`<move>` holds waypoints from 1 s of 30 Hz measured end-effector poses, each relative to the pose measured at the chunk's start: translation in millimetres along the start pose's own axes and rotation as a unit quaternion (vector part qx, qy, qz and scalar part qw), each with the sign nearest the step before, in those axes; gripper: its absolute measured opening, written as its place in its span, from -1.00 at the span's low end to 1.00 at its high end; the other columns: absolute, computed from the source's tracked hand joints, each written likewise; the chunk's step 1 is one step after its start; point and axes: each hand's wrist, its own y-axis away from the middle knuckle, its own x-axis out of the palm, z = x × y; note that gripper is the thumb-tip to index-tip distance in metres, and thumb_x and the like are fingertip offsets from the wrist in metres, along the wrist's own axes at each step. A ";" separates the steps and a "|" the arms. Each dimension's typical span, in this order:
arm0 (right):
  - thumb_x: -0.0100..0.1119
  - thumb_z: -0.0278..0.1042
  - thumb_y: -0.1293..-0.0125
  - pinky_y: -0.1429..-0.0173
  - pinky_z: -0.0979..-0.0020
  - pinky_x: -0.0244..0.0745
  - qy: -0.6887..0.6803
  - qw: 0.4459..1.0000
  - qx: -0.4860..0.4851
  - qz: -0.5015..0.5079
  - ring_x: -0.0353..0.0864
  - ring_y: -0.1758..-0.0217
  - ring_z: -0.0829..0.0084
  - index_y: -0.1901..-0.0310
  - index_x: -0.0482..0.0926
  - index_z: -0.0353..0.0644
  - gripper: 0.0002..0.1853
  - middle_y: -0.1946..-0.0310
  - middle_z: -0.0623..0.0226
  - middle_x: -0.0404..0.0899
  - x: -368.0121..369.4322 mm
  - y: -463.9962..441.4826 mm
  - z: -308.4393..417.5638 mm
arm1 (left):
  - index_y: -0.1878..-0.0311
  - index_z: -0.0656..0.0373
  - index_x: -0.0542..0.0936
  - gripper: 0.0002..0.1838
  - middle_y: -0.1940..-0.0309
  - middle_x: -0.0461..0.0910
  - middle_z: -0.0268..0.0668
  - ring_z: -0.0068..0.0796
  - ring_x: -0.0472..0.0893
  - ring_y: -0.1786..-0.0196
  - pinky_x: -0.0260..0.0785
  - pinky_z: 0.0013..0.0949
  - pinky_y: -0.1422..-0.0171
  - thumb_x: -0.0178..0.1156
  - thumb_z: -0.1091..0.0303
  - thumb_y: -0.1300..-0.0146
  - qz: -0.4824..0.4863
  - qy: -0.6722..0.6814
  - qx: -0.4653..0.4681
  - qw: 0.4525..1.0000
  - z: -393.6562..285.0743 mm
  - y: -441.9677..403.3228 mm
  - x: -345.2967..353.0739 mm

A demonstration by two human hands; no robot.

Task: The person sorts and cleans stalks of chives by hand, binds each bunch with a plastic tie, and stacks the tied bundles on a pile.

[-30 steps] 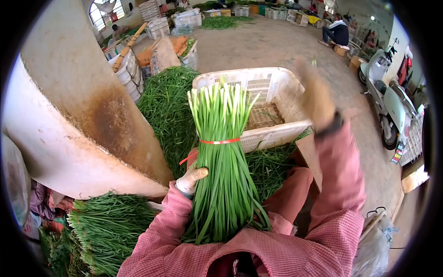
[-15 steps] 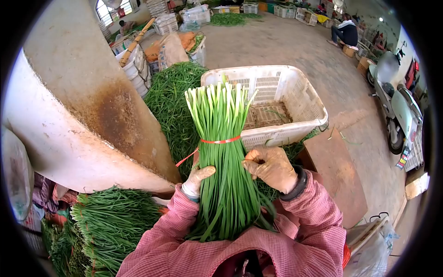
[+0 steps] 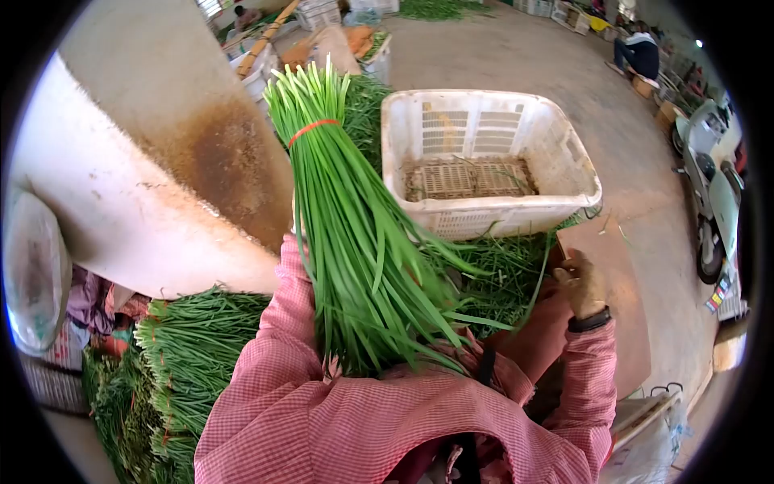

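Observation:
A bunch of garlic chives (image 3: pixel 355 218), pale stem ends up, leans to the left in front of me. A red tie (image 3: pixel 313 129) circles it near the stem ends, and its leaf tips spread loosely towards my lap. My left hand (image 3: pixel 297 222) is closed on the bunch, almost wholly hidden behind the leaves. Out to the right, apart from the bunch, is my gloved right hand (image 3: pixel 582 286) with its fingers curled together. A long thin leaf (image 3: pixel 538 282) hangs just left of those fingers; whether they pinch it is unclear.
A white plastic crate (image 3: pixel 492 206) with leaf scraps inside stands ahead. Loose greens (image 3: pixel 504 270) lie below it. Tied bunches (image 3: pixel 205 355) are stacked at lower left, beside a stained pillar (image 3: pixel 218 153). A scooter (image 3: pixel 713 185) stands at right; a person (image 3: pixel 637 55) sits farther back.
The bunch has swung left and tilted, its leaf tips fanning right. My right hand has left the bunch and moved right. The tie's loose end no longer shows at the left.

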 end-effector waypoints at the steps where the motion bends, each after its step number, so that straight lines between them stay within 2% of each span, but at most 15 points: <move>1: 0.12 -0.63 -0.05 0.32 0.61 0.39 0.035 0.998 0.037 -0.036 0.43 0.40 0.61 0.10 0.45 -0.27 -0.68 0.41 0.37 0.49 -1.6 -5.9 -0.8 | -0.08 0.19 0.33 -0.37 0.08 0.45 -0.21 -0.29 0.49 0.12 0.41 -0.25 0.06 0.06 -0.08 -0.04 -0.008 -0.006 0.013 1.000 -2.1 -8.0 -7.7; 5: 0.13 -0.63 -0.05 0.25 0.60 0.38 -0.083 0.996 0.019 -0.010 0.41 0.36 0.63 0.07 0.45 -0.26 -0.66 0.36 0.38 0.48 2.6 -13.9 13.9 | -0.09 0.17 0.32 -0.35 0.08 0.45 -0.20 -0.27 0.49 0.11 0.41 -0.24 0.05 0.05 -0.12 -0.04 -0.026 -0.011 0.024 0.999 -3.8 -20.0 -21.2; 8: 0.16 -0.56 -0.05 0.21 0.57 0.39 -0.216 0.976 -0.004 0.032 0.48 0.29 0.52 0.07 0.45 -0.27 -0.66 0.31 0.37 0.52 15.8 -17.9 52.9 | -0.10 0.15 0.32 -0.35 0.08 0.45 -0.18 -0.24 0.49 0.11 0.41 -0.23 0.04 0.04 -0.12 -0.04 -0.063 0.063 -0.058 0.994 -20.9 -4.5 6.7; 9: 0.18 -0.45 -0.05 0.08 0.46 0.36 -0.054 0.995 -0.048 0.064 0.46 0.12 0.38 0.00 0.40 -0.26 -0.57 0.14 0.27 0.49 11.6 -20.9 70.2 | -0.10 0.14 0.32 -0.35 0.08 0.45 -0.17 -0.23 0.49 0.11 0.40 -0.23 0.03 0.03 -0.12 -0.05 -0.093 0.117 -0.120 0.981 -35.1 6.3 24.3; 11: 0.20 -0.30 -0.04 -0.05 0.35 0.28 -0.138 0.975 -0.173 0.030 0.36 -0.04 0.26 -0.14 0.24 -0.25 -0.39 -0.02 0.16 0.38 30.3 -20.0 114.9 | -0.08 0.18 0.34 -0.44 0.12 0.47 -0.14 -0.25 0.52 0.14 0.42 -0.24 0.06 0.04 0.01 -0.08 -0.087 0.179 -0.134 0.971 -49.6 30.5 44.4; 13: 0.19 -0.21 -0.04 -0.15 0.33 0.19 -0.224 0.954 -0.189 0.068 0.23 -0.17 0.22 -0.24 -0.03 -0.31 -0.19 -0.10 0.06 0.27 55.8 -14.6 141.5 | 0.01 0.19 0.40 -0.59 0.19 0.49 -0.20 -0.33 0.50 0.19 0.41 -0.30 0.07 0.09 0.23 -0.08 -0.147 0.113 -0.094 0.978 -47.3 52.7 53.6; 14: 0.12 -0.18 -0.10 -0.04 0.36 0.27 -0.168 0.940 -0.291 0.064 0.31 -0.09 0.22 -0.19 -0.01 -0.38 -0.26 -0.05 0.04 0.30 73.1 -12.7 155.7 | -0.01 0.19 0.38 -0.57 0.18 0.48 -0.23 -0.36 0.48 0.15 0.36 -0.31 0.01 0.13 0.29 -0.04 -0.132 0.179 -0.077 0.972 -35.4 65.7 56.7; 15: 0.10 -0.22 -0.12 -0.05 0.40 0.27 -0.313 0.900 -0.198 0.229 0.32 -0.06 0.31 -0.20 0.02 -0.36 -0.30 -0.05 0.11 0.31 97.7 -2.3 132.3 | -0.15 0.15 0.26 -0.46 0.01 0.39 -0.23 -0.38 0.40 -0.01 0.25 -0.30 -0.13 0.12 0.33 -0.06 -0.104 0.201 -0.090 0.970 -34.0 82.3 62.5; 17: 0.07 -0.31 -0.16 -0.09 0.48 0.26 -0.558 0.702 0.155 0.413 0.34 -0.02 0.50 -0.21 0.06 -0.31 -0.37 -0.05 0.25 0.31 149.7 15.4 87.8 | -0.22 0.16 0.13 -0.30 -0.07 0.33 -0.29 -0.42 0.35 -0.07 0.18 -0.32 -0.18 0.18 0.36 0.02 -0.058 0.203 -0.016 0.977 -46.2 113.2 96.1; 18: 0.06 -0.33 -0.16 -0.07 0.49 0.27 -0.502 0.715 0.163 0.458 0.35 0.01 0.51 -0.21 0.07 -0.31 -0.39 -0.03 0.25 0.32 161.7 17.9 75.2 | -0.24 0.17 0.09 -0.19 -0.09 0.31 -0.30 -0.44 0.34 -0.09 0.16 -0.34 -0.18 0.27 0.33 0.10 -0.037 0.185 0.042 0.981 -40.9 121.7 96.0; 22: 0.04 -0.43 -0.16 0.00 0.55 0.28 -0.272 0.812 -0.036 0.515 0.36 0.10 0.55 -0.19 0.10 -0.31 -0.43 0.04 0.28 0.35 186.7 -2.8 59.6 | -0.27 0.28 -0.04 0.08 -0.23 0.08 -0.21 -0.37 0.11 -0.26 -0.13 -0.34 -0.32 0.42 0.19 0.28 -0.149 -0.221 0.177 0.947 -84.5 192.1 65.0; 24: 0.03 -0.48 -0.16 0.04 0.58 0.28 -0.219 0.828 -0.103 0.506 0.37 0.15 0.57 -0.19 0.12 -0.31 -0.45 0.08 0.29 0.37 194.4 -21.8 62.3 | -0.28 0.25 -0.07 0.06 -0.23 0.09 -0.17 -0.32 0.14 -0.25 -0.08 -0.30 -0.31 0.39 0.32 0.28 -0.153 -0.161 0.233 0.947 -64.6 213.1 33.2; 27: 0.01 -0.55 -0.16 0.09 0.63 0.29 -0.169 0.831 -0.166 0.503 0.39 0.22 0.60 -0.18 0.14 -0.31 -0.48 0.13 0.31 0.39 211.8 -42.7 65.7 | -0.24 0.22 0.04 -0.06 -0.13 0.26 -0.15 -0.28 0.34 -0.12 0.18 -0.25 -0.19 0.32 0.48 0.28 -0.171 -0.037 0.253 0.952 -125.2 239.8 23.3; 28: 0.01 -0.57 -0.15 0.11 0.65 0.30 -0.156 0.830 -0.178 0.506 0.39 0.24 0.61 -0.17 0.15 -0.30 -0.48 0.15 0.32 0.40 218.6 -47.5 66.3 | -0.18 0.23 0.17 -0.17 -0.01 0.39 -0.17 -0.26 0.44 -0.01 0.30 -0.24 -0.08 0.27 0.51 0.28 -0.236 -0.041 0.313 0.919 -139.0 246.2 22.7; 30: -0.01 -0.62 -0.15 0.14 0.68 0.30 -0.139 0.824 -0.197 0.513 0.40 0.29 0.63 -0.17 0.17 -0.30 -0.49 0.18 0.33 0.41 232.9 -55.7 67.0 | -0.15 0.19 0.19 -0.24 0.06 0.43 -0.22 -0.35 0.46 0.04 0.30 -0.29 -0.07 0.24 0.57 0.24 -0.301 0.063 0.270 0.912 -159.8 272.3 12.8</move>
